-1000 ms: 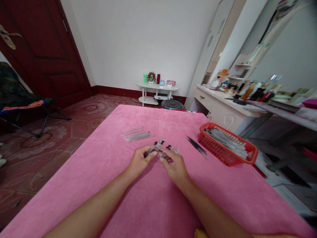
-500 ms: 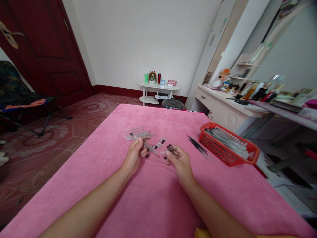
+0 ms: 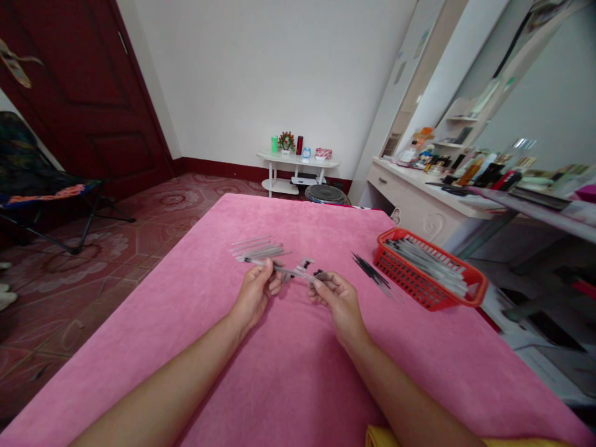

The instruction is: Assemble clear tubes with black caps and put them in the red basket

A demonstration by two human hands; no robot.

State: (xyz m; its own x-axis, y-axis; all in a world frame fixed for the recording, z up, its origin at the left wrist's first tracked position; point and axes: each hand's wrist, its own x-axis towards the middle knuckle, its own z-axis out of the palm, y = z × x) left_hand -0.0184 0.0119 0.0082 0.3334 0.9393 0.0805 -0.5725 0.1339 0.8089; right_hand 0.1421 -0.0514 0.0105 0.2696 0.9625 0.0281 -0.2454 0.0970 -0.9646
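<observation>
My left hand (image 3: 255, 290) is closed around a slim clear pen (image 3: 289, 270) with a dark end, its tip slanting toward the right. Pinched in my right hand (image 3: 339, 299) is a small clear pen cap (image 3: 311, 279); it meets the pen's tip, though whether it is over it is too small to tell. Small clear and black parts (image 3: 306, 263) lie just beyond my hands, partly covered by them. A row of clear pen barrels (image 3: 263, 251) rests past my left hand.
Thin black refills (image 3: 370, 271) lie on the pink cloth (image 3: 288, 372) right of my hands. Beside them stands a red basket (image 3: 414, 287) full of pens (image 3: 431, 267). A yellow thing (image 3: 378, 436) shows at the near edge. A dresser (image 3: 419, 202) stands at the right.
The pen in my left hand has swung to a flatter slant, and its tip has come up to the cap in my right hand. Both hands are now closer together.
</observation>
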